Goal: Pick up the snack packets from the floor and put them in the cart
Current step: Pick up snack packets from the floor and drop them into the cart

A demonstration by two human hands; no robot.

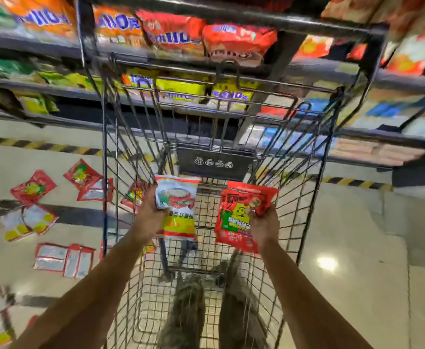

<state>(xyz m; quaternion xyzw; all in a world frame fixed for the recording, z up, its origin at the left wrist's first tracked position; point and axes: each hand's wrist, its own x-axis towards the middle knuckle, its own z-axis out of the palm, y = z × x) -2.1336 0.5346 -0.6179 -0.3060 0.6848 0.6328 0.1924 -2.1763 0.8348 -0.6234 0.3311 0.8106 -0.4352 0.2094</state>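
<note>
Both my arms reach into the black wire cart (pixel 110 152) from its near end. My left hand (pixel 151 215) grips a white, red and yellow snack packet (pixel 178 210) by its left edge, held above the cart's mesh floor. My right hand (pixel 264 225) pinches a couple of red snack packets (pixel 236 217) by their right edge, also inside the basket. Several more red and silver packets (pixel 63 258) lie scattered on the floor left of the cart, some face down.
Store shelves (pixel 42 84) full of orange, red and yellow bags stand behind the cart. A yellow-black hazard stripe (pixel 37 144) runs along the shelf base. Pale glossy floor (pixel 357 235) lies to the right. My legs show through the cart's mesh bottom.
</note>
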